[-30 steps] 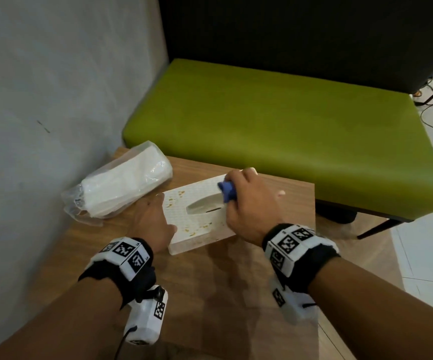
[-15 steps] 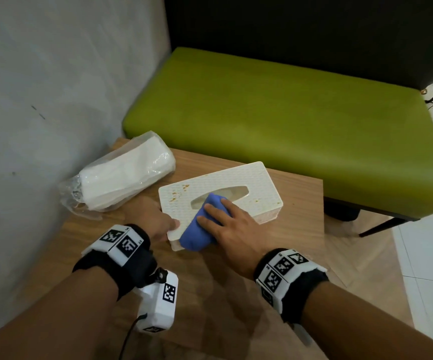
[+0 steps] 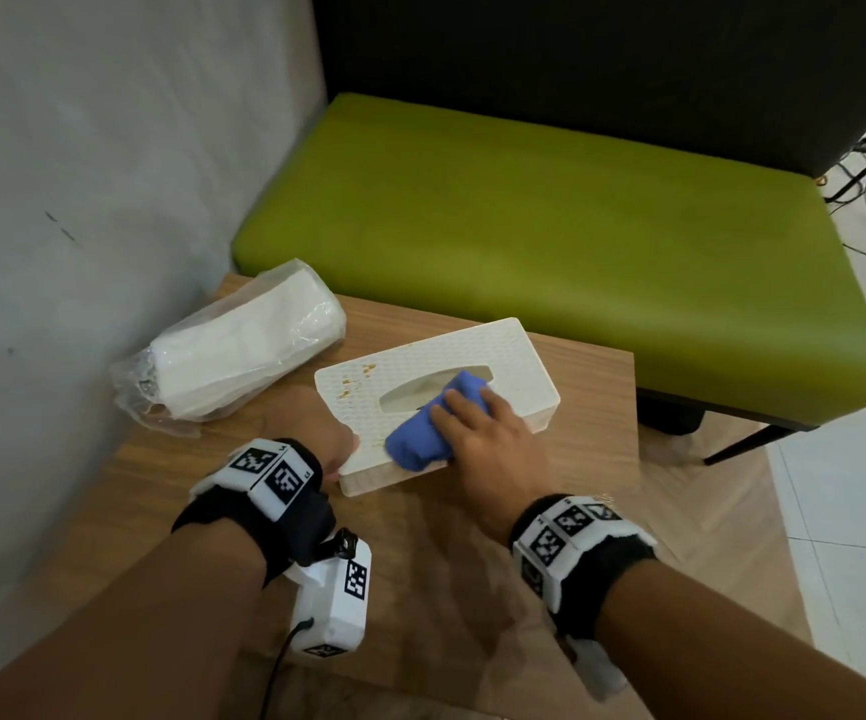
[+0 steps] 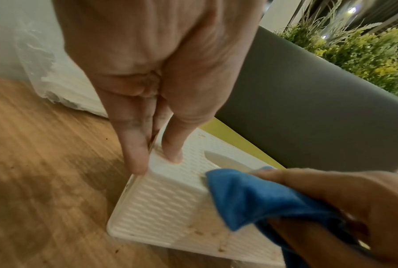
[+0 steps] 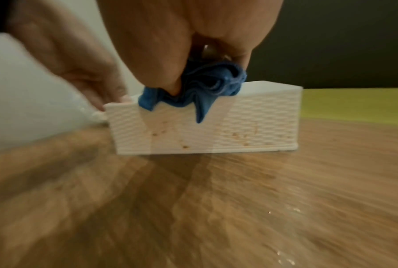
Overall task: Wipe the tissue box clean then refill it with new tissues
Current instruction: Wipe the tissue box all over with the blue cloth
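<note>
A white textured tissue box (image 3: 514,366) (image 4: 161,204) (image 5: 250,127) lies on the wooden table, with brown specks on its top left and front wall. My right hand (image 3: 472,423) (image 5: 204,72) grips a bunched blue cloth (image 3: 418,441) (image 4: 250,197) (image 5: 207,81) and presses it on the box top, just in front of the oval slot. My left hand (image 3: 337,449) (image 4: 155,163) pinches the box's near left end, thumb on top and fingers against the end wall. A pack of new tissues (image 3: 244,350) (image 4: 62,81) in clear plastic lies to the left.
The small wooden table (image 3: 592,407) stands against a grey wall on the left. A green bench (image 3: 550,241) runs right behind it. Black cables (image 3: 857,174) lie on the floor at the far right.
My right hand has drawn the blue cloth from the slot's far right end toward the box's near edge. Fewer specks show on the top. My left hand has stayed at the left end.
</note>
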Available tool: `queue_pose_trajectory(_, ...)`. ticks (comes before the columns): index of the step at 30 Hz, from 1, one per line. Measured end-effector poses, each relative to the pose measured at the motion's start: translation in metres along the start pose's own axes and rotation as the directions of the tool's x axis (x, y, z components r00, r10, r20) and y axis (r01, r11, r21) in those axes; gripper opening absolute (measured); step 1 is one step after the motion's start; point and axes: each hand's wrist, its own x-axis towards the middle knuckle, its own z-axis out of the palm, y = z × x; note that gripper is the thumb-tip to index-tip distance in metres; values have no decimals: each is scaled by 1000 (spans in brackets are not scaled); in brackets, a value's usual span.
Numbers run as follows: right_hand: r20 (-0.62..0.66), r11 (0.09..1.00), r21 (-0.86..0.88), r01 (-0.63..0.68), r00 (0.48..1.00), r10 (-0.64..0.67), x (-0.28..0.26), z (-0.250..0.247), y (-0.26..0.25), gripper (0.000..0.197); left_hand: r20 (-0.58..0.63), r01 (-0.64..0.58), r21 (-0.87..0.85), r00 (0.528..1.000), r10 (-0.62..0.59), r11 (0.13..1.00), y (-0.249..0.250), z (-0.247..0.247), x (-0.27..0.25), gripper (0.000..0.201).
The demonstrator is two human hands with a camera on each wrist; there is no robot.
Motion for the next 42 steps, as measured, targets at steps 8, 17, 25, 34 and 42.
queue_pose_trajectory(8,-88,981,29,-189,978,191,-10,-18,54,53,-15,49,-71,999,-50,996,-9,6,3,22)
queue_pose_trajectory(17,-28,990,-30,-139,990,139,-2,-10,30,44,-47,8,-156,999,-16,988,-10,20,8,47)
queue_pose_trajectory(25,-48,952,-26,-305,952,304,52,-19,54,32,-29,92,-326,994,-108,941,-13,21,15,45)
queue_pose_trajectory(34,190,989,-48,140,973,-128,99,-11,-48,42,-74,-27,-205,997,12,978,-15,23,25,40)
queue_pose_trajectory(42,96,997,-69,-42,994,48,98,-21,-20,46,-75,-12,-169,997,-1,986,-19,24,28,51)
